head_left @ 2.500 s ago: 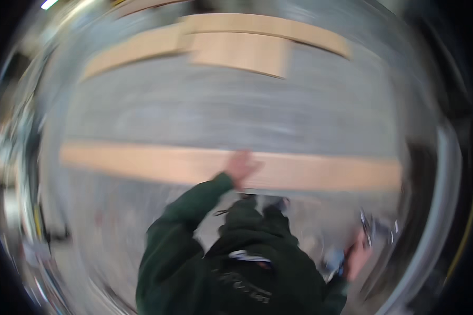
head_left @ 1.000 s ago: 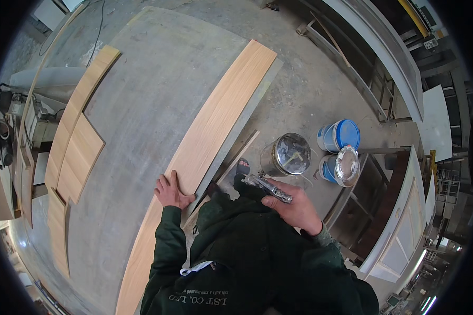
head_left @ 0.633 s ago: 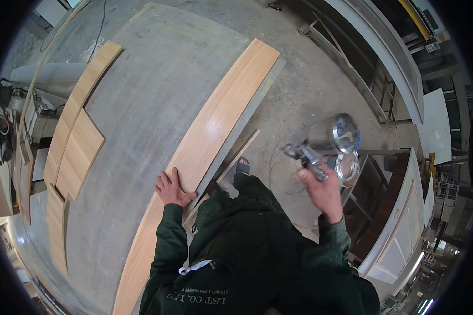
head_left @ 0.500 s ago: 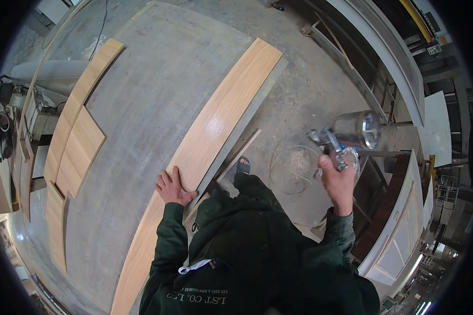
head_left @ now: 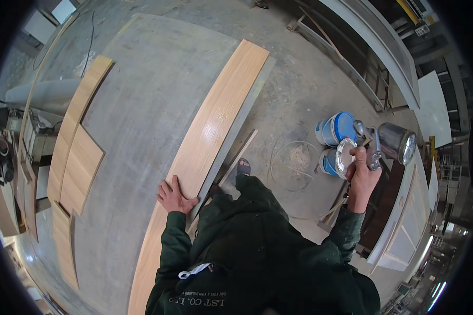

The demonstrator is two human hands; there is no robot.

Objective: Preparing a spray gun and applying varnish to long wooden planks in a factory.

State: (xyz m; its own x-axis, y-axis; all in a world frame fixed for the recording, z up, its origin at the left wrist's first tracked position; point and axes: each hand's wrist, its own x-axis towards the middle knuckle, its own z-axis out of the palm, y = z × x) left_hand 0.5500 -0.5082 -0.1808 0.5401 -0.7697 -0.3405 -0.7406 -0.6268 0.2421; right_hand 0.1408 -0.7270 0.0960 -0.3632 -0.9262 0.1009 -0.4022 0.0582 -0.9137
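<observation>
Grey tabletop [head_left: 142, 105], stained floor [head_left: 294, 79]: left fingers [head_left: 175, 184] spread on plank [head_left: 210, 128], right fingers [head_left: 359, 153] holding sprayer [head_left: 393, 140]

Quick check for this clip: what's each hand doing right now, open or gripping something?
Left hand: open, resting on the long wooden board.
Right hand: closed, holding the metal spray gun.

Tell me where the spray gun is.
In the head view, the spray gun is at right, in the right hand, its metal cup right of the blue-lidded bucket.
</observation>
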